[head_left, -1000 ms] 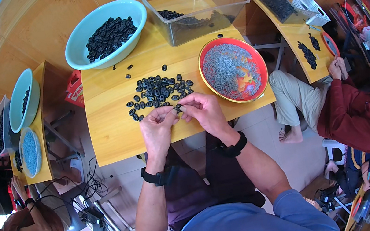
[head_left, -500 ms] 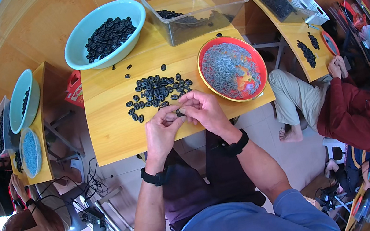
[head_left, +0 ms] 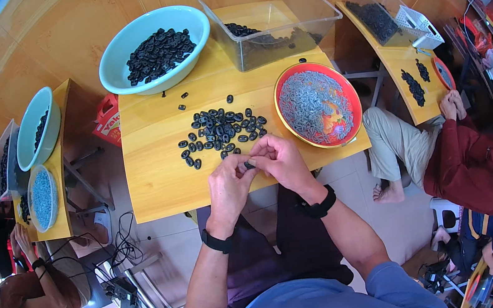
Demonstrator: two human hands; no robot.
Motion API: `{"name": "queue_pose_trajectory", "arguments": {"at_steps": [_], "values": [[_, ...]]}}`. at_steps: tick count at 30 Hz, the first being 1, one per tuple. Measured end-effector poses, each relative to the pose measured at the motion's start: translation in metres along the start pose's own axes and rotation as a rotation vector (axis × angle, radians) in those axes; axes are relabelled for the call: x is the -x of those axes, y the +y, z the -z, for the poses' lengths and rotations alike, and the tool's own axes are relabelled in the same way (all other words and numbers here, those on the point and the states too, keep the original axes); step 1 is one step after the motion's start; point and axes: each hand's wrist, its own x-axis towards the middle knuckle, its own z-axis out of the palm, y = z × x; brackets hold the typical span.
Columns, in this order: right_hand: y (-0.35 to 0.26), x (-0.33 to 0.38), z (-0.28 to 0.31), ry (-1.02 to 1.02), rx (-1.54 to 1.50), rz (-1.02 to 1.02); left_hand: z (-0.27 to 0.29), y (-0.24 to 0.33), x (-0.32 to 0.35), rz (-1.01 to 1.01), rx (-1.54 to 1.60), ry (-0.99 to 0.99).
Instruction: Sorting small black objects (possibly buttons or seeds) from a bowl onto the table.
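My left hand (head_left: pixel 230 180) and my right hand (head_left: pixel 282 160) meet over the near edge of the wooden table. Their fingertips pinch a small black oval piece (head_left: pixel 250 165) between them, mostly covered by the fingers. Just beyond my hands, a loose pile of black oval two-hole pieces (head_left: pixel 217 128) is spread on the tabletop. To the right of the pile stands a red bowl with a gold rim (head_left: pixel 350 90), holding many small grey pin-like parts (head_left: pixel 308 102). Whether one of those pins is between my fingers cannot be made out.
At the back, a light-blue basin (head_left: pixel 116 78) of black pieces stands beside a clear plastic bin (head_left: pixel 281 45). A few stray pieces (head_left: pixel 182 107) lie near the basin. People sit at side tables: one in a dark red top (head_left: pixel 470 154) at right, another (head_left: pixel 39 290) at left.
The whole view has shifted slightly, so the table appears lower and further right. My hands stay together at the near edge, still pinching the black piece, with small finger movements.
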Motion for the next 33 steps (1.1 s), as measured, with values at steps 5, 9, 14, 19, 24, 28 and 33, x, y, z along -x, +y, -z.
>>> {"name": "queue_pose_trajectory", "arguments": {"at_steps": [5, 9, 14, 19, 24, 28, 33], "values": [[-0.001, -0.002, 0.003, 0.0, 0.042, 0.01, -0.001, -0.002, -0.001, -0.009, 0.001, 0.02], [0.0, -0.005, 0.004, -0.017, 0.059, 0.022, 0.0, -0.002, -0.004, -0.044, -0.017, 0.018], [-0.015, -0.001, -0.004, 0.006, 0.041, 0.023, 0.011, 0.005, -0.004, -0.031, 0.06, -0.056], [-0.039, -0.002, 0.026, -0.132, 0.566, -0.2, 0.0, -0.002, 0.006, 0.028, 0.301, 0.075], [-0.086, -0.036, 0.006, -0.08, 0.207, 0.18, -0.01, -0.021, -0.004, 0.107, 0.736, 0.287], [-0.129, -0.059, -0.014, 0.172, 0.192, 0.355, 0.004, -0.016, -0.012, 0.112, 0.821, 0.273], [-0.07, -0.048, 0.011, 0.141, 1.157, 0.61, -0.002, -0.024, -0.013, 0.07, 0.767, 0.253]]}}
